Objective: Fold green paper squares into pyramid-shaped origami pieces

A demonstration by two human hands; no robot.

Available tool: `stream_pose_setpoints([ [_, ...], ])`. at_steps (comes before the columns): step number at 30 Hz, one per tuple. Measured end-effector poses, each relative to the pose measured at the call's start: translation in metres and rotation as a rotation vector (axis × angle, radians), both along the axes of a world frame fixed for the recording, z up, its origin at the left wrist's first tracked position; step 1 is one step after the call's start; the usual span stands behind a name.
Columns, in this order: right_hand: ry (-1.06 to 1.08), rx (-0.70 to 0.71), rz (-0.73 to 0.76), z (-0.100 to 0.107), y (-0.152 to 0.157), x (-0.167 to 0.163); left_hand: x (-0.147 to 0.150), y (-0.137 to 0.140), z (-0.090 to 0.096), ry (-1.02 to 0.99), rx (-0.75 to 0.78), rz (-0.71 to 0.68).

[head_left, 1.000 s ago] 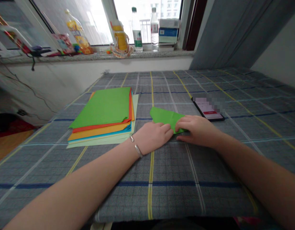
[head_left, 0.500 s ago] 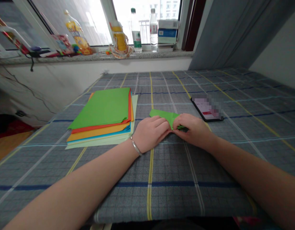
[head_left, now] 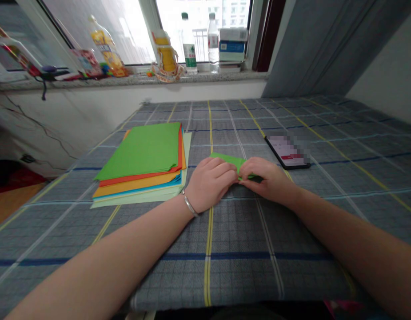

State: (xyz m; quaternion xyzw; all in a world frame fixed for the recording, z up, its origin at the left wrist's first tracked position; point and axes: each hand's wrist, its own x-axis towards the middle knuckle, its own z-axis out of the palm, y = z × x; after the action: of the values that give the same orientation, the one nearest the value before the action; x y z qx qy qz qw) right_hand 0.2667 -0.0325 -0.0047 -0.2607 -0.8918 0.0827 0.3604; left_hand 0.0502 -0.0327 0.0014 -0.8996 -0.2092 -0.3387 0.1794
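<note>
A small piece of folded green paper (head_left: 229, 158) lies on the checked tablecloth (head_left: 238, 275) between my two hands. My left hand (head_left: 212, 183) is closed over its left and near part, fingers pressed together, with a silver bangle at the wrist. The near edge is pinched between thumb and fingers of my right hand (head_left: 267, 178). My fingertips almost meet at the middle of the paper. Much of the sheet is hidden under the hands. Left of my left hand lies a stack of coloured paper (head_left: 141, 149), green on top, with red, orange, blue and pale green sheets beneath.
A phone (head_left: 287, 151) lies beyond my right hand, its screen partly blurred. On the windowsill (head_left: 135, 81) at the back stand bottles (head_left: 189, 49), a yellow cup (head_left: 165, 53) and stacked boxes (head_left: 232, 46). A grey curtain (head_left: 305, 49) hangs at the back right.
My left hand has shifted slightly over the green paper, covering a little more of its left end. My right hand keeps its pinch almost in place.
</note>
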Motion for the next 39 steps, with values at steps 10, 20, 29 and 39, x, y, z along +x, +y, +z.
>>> stream_pose_setpoints([
  [10,-0.031,0.028,-0.051,0.004,0.005,0.014,-0.005,0.006,0.003,-0.093,-0.086,-0.046],
  [20,-0.002,-0.004,-0.073,0.013,0.007,0.027,-0.018,0.014,0.009,-0.208,-0.141,-0.052],
  [29,0.046,-0.04,-0.136,0.016,0.014,0.042,-0.031,0.028,0.011,-0.35,-0.143,0.005],
  [39,-0.05,-0.003,-0.173,0.021,0.017,0.054,-0.034,0.031,0.01,-0.384,-0.09,0.037],
])
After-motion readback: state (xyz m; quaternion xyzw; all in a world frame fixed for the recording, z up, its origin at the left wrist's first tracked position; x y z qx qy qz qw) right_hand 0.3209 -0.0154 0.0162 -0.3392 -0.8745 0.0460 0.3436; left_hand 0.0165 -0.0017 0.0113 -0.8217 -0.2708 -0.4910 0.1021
